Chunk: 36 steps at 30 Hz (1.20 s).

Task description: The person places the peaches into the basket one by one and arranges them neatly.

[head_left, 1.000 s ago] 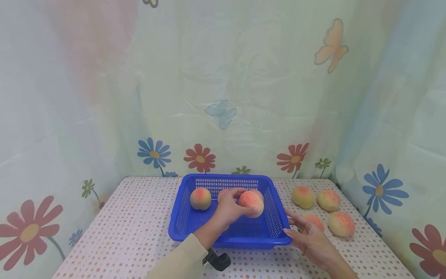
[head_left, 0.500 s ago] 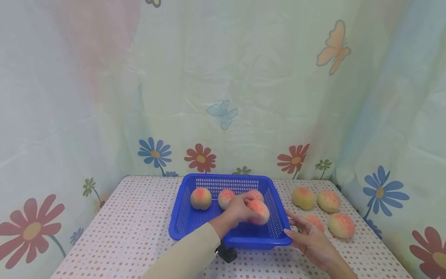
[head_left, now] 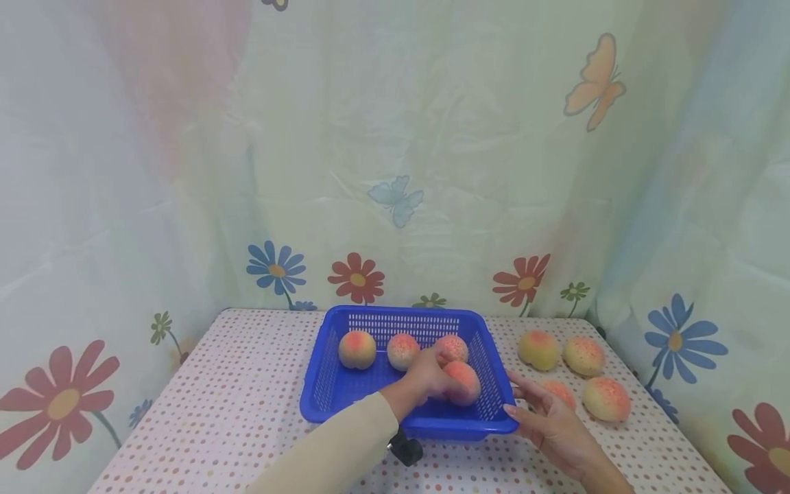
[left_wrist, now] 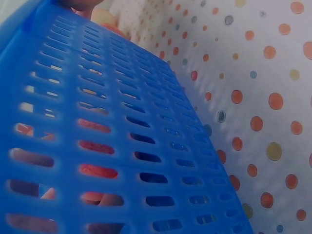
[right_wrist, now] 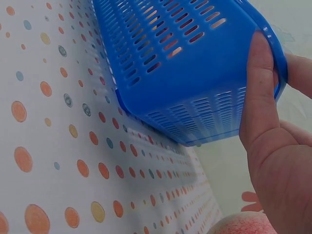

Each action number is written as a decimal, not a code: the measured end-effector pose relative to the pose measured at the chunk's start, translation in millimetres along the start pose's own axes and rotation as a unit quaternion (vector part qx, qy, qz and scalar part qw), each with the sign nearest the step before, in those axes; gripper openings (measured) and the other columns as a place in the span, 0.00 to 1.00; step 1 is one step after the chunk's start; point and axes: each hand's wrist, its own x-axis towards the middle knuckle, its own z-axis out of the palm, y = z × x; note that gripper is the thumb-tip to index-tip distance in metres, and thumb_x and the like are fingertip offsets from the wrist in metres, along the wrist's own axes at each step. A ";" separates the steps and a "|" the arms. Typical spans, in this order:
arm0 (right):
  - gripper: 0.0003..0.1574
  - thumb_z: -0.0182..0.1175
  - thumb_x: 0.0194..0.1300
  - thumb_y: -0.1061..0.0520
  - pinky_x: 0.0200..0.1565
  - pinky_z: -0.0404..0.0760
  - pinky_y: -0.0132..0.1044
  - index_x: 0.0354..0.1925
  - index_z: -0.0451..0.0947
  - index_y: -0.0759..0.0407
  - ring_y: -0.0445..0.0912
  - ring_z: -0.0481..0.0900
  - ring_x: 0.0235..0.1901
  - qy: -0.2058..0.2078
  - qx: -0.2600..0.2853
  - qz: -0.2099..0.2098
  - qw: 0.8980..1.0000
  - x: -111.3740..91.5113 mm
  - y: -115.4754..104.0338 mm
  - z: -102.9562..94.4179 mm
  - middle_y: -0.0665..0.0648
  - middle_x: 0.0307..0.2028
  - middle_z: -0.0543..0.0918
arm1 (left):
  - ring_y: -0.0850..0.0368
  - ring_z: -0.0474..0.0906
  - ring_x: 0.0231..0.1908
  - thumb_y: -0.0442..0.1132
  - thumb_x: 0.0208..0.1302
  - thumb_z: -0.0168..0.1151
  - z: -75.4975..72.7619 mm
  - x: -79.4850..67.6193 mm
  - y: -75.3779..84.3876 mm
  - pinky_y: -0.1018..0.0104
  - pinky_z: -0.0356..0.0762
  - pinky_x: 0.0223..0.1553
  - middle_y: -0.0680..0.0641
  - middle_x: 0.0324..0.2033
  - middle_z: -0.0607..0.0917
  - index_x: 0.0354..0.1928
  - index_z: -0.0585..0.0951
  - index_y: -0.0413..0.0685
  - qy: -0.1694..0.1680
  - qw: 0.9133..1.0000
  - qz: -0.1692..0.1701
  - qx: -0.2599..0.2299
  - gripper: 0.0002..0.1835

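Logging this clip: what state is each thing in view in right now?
Basket: upright, open on top
Front peach in the basket: held; whether it rests on the bottom is unclear
Other three peaches in the basket: unheld, in a row behind it
Four peaches outside the basket: unheld, on the table
Left hand: gripping the front peach
Right hand: pinching the basket's rim
Curtain: hanging, creased
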 end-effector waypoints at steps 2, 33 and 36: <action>0.45 0.55 0.66 0.61 0.55 0.77 0.47 0.74 0.44 0.52 0.55 0.75 0.56 -0.003 0.002 0.000 1.000 -0.3 0.2 -0.3 0.60 0.56 0.65 | 0.54 0.79 0.36 0.30 0.39 0.75 0.0 -0.2 -0.2 0.58 0.83 0.32 0.45 0.46 0.80 0.53 0.74 0.47 -0.001 1.000 -0.002 0.000 0.34; 0.45 0.57 0.65 0.60 0.55 0.77 0.46 0.73 0.46 0.51 0.57 0.75 0.57 0.003 -0.004 -0.001 1.000 0.4 0.6 0.2 0.60 0.57 0.62 | 0.54 0.77 0.35 0.33 0.48 0.72 -8.7 -4.7 6.3 0.57 0.82 0.32 0.46 0.45 0.79 0.55 0.73 0.50 -0.007 1.000 -0.010 0.007 0.29; 0.45 0.57 0.65 0.60 0.55 0.77 0.46 0.73 0.46 0.51 0.57 0.75 0.56 0.004 -0.008 -0.001 1.000 -0.3 -0.4 1.0 0.61 0.57 0.61 | 0.54 0.77 0.35 0.35 0.48 0.73 -12.3 -5.8 7.2 0.59 0.82 0.31 0.45 0.46 0.79 0.55 0.73 0.50 -0.005 1.000 -0.003 0.009 0.30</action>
